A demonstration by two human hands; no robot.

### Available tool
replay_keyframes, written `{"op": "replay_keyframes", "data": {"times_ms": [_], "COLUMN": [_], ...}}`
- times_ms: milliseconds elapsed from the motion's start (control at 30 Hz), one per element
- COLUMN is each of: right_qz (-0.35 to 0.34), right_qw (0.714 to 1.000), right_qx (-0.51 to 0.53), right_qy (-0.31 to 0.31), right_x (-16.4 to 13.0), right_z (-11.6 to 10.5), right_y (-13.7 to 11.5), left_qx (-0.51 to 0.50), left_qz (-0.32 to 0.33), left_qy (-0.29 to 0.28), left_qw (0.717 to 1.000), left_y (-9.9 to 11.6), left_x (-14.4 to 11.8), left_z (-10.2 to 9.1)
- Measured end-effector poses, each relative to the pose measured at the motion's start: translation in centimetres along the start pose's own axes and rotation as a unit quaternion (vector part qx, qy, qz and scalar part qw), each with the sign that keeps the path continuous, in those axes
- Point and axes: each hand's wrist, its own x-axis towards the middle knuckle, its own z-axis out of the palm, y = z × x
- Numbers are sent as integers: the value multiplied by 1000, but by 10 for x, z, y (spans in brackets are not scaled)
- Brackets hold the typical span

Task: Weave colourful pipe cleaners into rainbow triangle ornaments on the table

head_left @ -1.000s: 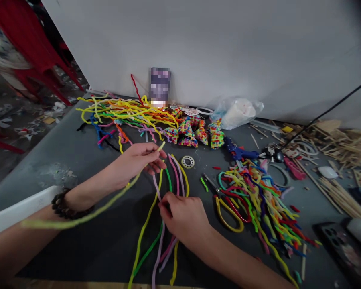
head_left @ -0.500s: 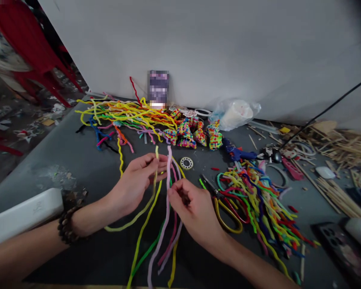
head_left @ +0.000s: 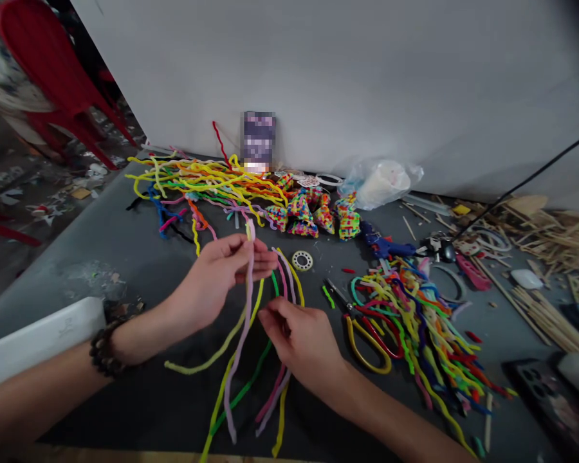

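My left hand (head_left: 224, 267) pinches the upper ends of a lilac pipe cleaner (head_left: 241, 341) and a pale yellow pipe cleaner (head_left: 197, 368) between thumb and forefinger, side by side. Both hang down from the pinch. My right hand (head_left: 302, 334) is just right of them with its fingers curled together; whatever they hold, if anything, is hidden. Under and between the hands lie several loose pipe cleaners, among them a green one (head_left: 246, 386), a pink one (head_left: 273, 402) and a yellow one (head_left: 280, 418).
Red-and-yellow-handled scissors (head_left: 369, 341) lie right of my right hand, beside a heap of short pipe cleaners (head_left: 419, 321). Behind are a blue glue gun (head_left: 386, 244), several woven multicoloured pieces (head_left: 302, 212) and a pile of long pipe cleaners (head_left: 197, 177). A white box (head_left: 43, 341) is at left.
The lilac pipe cleaner has moved left from my right hand into my left hand's pinch, against the pale yellow one. My right hand has come off it and sits slightly lower.
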Motion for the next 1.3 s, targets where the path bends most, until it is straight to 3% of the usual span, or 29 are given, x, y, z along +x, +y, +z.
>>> {"op": "replay_keyframes", "data": {"times_ms": [133, 267, 467, 700, 833, 1067, 1300], "right_qz": [-171, -239, -406, -456, -517, -466, -482], "right_qw": [969, 936, 864, 816, 782, 787, 780], "right_qx": [-175, -250, -297, -356, -344, -384, -367], "right_qy": [-38, -70, 31, 6, 52, 123, 159], "right_x": [-5, -8, -3, -2, -2, -7, -1], "right_z": [13, 18, 6, 8, 2, -9, -5], "right_y": [0, -1, 3, 4, 5, 3, 4], "left_qx": [88, 133, 117, 146, 172, 86, 55], "left_qz": [-12, -30, -54, -62, -57, -69, -109], "left_qy": [-30, -9, -3, -14, -31, 6, -20], "left_qw": [996, 991, 992, 987, 983, 994, 992], "left_y": [22, 17, 4, 7, 1, -8, -12], "left_x": [15, 21, 21, 24, 22, 13, 6], "left_z": [-14, -15, -11, -17, -14, -5, 3]}}
